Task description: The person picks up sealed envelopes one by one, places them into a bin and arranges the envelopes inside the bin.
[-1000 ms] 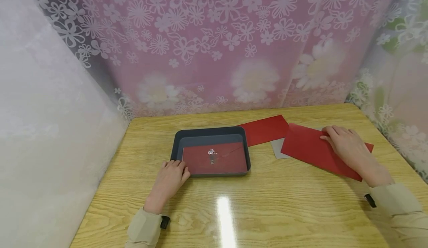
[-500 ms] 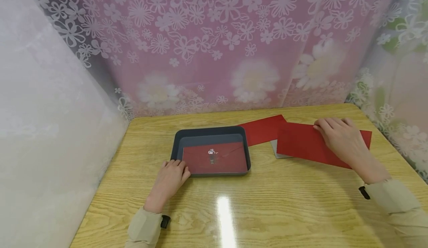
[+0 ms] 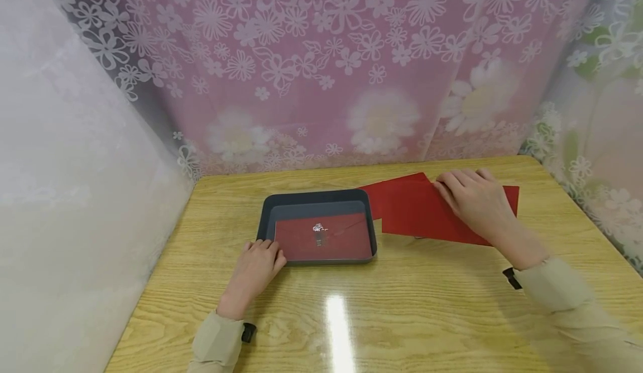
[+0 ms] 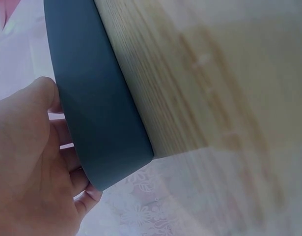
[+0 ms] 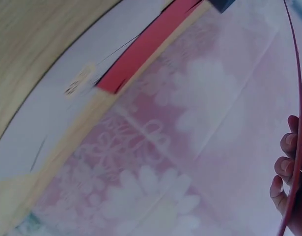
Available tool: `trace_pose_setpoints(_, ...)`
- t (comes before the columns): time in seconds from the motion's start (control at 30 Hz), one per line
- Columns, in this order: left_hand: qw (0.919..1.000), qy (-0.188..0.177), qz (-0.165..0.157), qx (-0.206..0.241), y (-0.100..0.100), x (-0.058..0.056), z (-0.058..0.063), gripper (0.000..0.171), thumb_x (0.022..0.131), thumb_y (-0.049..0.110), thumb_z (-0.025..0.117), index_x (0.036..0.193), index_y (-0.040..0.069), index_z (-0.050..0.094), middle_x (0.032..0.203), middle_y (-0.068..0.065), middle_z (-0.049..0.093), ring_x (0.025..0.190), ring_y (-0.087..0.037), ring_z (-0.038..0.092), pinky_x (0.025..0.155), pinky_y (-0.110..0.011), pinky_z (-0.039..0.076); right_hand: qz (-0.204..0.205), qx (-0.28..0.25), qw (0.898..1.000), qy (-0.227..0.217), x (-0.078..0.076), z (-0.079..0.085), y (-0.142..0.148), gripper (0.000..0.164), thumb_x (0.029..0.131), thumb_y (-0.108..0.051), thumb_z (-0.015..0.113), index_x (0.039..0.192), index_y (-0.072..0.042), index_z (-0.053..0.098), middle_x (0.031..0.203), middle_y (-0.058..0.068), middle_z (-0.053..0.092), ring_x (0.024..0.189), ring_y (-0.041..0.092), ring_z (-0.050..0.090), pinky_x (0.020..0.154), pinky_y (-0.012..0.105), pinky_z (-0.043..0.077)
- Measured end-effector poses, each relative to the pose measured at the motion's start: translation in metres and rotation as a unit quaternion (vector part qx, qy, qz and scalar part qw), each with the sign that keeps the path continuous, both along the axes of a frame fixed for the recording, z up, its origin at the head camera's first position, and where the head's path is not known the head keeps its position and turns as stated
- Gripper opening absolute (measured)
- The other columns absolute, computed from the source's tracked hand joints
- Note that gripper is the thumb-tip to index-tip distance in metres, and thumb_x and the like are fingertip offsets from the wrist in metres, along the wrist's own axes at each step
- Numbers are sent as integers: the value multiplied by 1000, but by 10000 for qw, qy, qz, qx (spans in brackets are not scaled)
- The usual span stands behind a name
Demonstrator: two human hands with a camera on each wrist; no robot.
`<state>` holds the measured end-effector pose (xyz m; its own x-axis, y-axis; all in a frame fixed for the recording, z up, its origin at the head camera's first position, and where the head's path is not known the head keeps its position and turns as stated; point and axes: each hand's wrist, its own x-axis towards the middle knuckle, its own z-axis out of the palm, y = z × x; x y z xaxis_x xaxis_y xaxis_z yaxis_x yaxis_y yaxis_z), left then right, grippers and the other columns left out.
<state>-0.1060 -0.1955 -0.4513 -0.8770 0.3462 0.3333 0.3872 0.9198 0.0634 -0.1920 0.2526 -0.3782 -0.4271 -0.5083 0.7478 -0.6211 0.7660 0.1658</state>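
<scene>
A dark grey tray (image 3: 316, 197) lies on the table with a dark red envelope (image 3: 296, 247) inside, printed with a small white emblem. My left hand (image 3: 257, 267) grips the tray's front left corner, thumb and fingers at the rim in the left wrist view. At the right, my right hand (image 3: 474, 202) pinches the upper edge of a bright red envelope (image 3: 412, 211), raised over the table. The right wrist view shows this envelope edge-on, fingers (image 5: 287, 166) against it. Another red envelope (image 5: 146, 49), partly hidden by the held one, lies against the tray's right side.
A pale grey sheet (image 5: 47, 110) lies flat on the table at the right, mostly covered in the head view. The wooden table (image 3: 402, 306) ends at a pink flowered curtain (image 3: 311, 82) behind. A pale wall sheet (image 3: 75, 194) stands at the left.
My right hand has lifted the bright red envelope and carried it leftward toward the tray, over the grey sheet and the other red envelope. My left hand stays on the tray.
</scene>
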Motion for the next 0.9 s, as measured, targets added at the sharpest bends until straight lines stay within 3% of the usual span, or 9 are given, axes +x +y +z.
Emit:
trace_pose_setpoints(0.17,10000,3,-14,-17,-1,-1,-1,34,97,15,64,67,16,47,63,2,43,62,-19,41,70,-36,34,196,-174,9996,-47,-2,6,-35,40,109,-35,44,99,-3,66,85,12,70,78,33,67,67,43,41)
trace_pose_setpoints(0.27,10000,-38,-14,-36,-1,-1,0,35,97,15,64,67,16,47,64,2,43,62,-19,41,69,-36,33,290,-271,9991,-138,-3,8,-57,29,106,-29,53,100,-4,65,87,11,70,81,31,67,68,43,41)
trace_pose_setpoints(0.5,9998,-189,19,-2,-2,1,1,34,98,15,63,68,16,48,64,2,43,62,-19,42,69,-36,33,414,-522,9960,-589,-6,9,-106,14,97,-19,68,102,-6,65,92,8,69,86,29,67,72,44,46)
trace_pose_setpoints(0.7,9999,-140,0,18,-3,2,1,34,97,15,64,67,15,48,64,2,43,62,-21,45,69,-36,35,537,-693,9891,-1182,-7,7,-139,14,99,-14,64,108,-3,63,97,9,67,89,28,66,79,43,51)
trace_pose_setpoints(0.9,9999,23,-89,68,-3,3,1,32,96,15,65,68,15,49,64,2,44,63,-22,47,69,-37,36,906,-883,9748,-1835,-11,-1,-165,18,103,-4,53,120,0,57,108,13,64,97,28,63,90,42,51)
